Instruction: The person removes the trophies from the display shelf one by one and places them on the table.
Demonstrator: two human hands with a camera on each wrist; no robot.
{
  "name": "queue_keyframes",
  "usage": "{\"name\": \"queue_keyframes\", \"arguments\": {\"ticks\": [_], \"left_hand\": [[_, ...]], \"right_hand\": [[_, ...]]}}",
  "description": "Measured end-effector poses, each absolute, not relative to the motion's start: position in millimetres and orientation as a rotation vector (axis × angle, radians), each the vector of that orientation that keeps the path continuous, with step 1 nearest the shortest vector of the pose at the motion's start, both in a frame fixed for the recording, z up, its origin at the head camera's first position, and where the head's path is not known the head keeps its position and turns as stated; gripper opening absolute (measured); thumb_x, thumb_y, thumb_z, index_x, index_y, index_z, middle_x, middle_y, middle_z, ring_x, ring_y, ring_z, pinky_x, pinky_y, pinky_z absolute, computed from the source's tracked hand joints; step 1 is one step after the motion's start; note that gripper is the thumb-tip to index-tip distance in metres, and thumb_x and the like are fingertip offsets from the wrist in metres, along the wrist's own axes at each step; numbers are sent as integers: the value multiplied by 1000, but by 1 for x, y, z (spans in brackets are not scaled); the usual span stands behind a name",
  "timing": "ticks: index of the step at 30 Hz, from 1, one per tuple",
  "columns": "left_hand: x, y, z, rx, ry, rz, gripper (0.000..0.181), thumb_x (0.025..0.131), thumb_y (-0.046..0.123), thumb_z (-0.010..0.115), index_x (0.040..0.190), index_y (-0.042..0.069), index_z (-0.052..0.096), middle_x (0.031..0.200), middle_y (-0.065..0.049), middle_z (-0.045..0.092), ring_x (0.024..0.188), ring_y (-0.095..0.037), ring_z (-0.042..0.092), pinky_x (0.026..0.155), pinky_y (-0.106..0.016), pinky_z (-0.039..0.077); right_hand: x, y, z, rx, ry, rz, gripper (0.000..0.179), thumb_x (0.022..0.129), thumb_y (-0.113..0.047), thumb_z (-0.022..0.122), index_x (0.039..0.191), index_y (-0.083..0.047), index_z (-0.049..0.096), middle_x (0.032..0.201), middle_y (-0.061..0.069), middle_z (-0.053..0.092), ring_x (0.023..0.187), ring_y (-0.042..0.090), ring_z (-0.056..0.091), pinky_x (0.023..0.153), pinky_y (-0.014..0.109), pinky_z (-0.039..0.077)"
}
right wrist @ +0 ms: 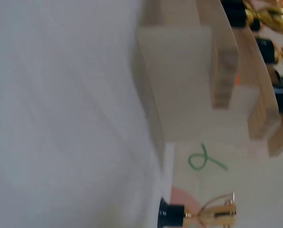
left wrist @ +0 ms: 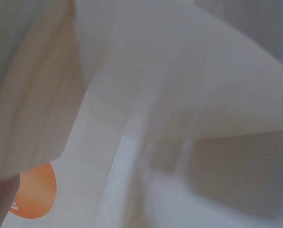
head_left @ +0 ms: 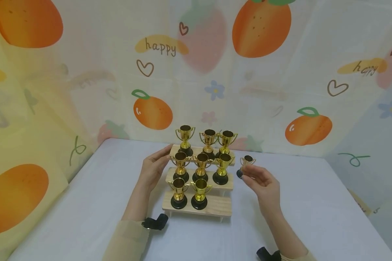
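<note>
A three-tier wooden display stand [head_left: 215, 207] carries small gold trophies with black bases: three on the top tier, three on the middle, two at the left and centre of the front tier. My left hand [head_left: 152, 170] holds the left end of the top tier, its fingers at the shelf edge. In the left wrist view a fingertip [left wrist: 1, 202] shows at the end of the wooden board [left wrist: 32, 104]. One more trophy [right wrist: 208, 215] stands upright on the table, right of the stand. My right hand [head_left: 262, 185] is beside it, fingers loosely bent and overlapping it in the head view.
White cloth covers the table [head_left: 313, 210]. Behind and at the sides hangs a curtain [head_left: 261, 79] printed with oranges, strawberries and hearts. Clear supports [right wrist: 179, 85] hold up the shelves. A black wrist camera [head_left: 155, 222] is on the left wrist, another [head_left: 268, 254] on the right.
</note>
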State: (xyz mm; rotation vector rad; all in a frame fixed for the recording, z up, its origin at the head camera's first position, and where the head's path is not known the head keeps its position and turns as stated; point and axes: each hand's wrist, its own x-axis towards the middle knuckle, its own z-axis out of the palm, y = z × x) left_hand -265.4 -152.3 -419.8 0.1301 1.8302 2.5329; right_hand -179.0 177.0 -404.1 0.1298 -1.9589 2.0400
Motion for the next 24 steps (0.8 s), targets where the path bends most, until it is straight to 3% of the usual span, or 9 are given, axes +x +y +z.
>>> {"name": "queue_keyframes", "arguments": {"ticks": [9, 17, 24], "left_hand": [[-267, -152, -420, 143, 1842, 2532, 49, 95, 6, 61, 142, -1, 49, 141, 3, 61, 123, -1, 59, 122, -25, 37], [-267, -152, -420, 136, 1826, 2542, 49, 94, 5, 61, 142, -1, 49, 132, 10, 66, 122, 0, 59, 123, -26, 36], [-266, -151, -420, 105, 1825, 2543, 49, 94, 4, 62, 142, 0, 49, 139, 4, 63, 121, 0, 60, 119, -22, 40]], "right_hand": [[-169, 142, -412, 505, -2089, 2066, 40, 83, 3, 73, 119, 12, 59, 111, -9, 72, 105, 7, 70, 93, 22, 60], [-174, 121, -413, 642, -2110, 2081, 42, 82, 2, 74, 121, 8, 60, 124, 29, 63, 108, 7, 69, 96, 23, 59], [-171, 106, -409, 614, -2151, 2135, 47, 80, -2, 78, 123, 5, 61, 127, 26, 63, 108, 2, 66, 94, 19, 59]]}}
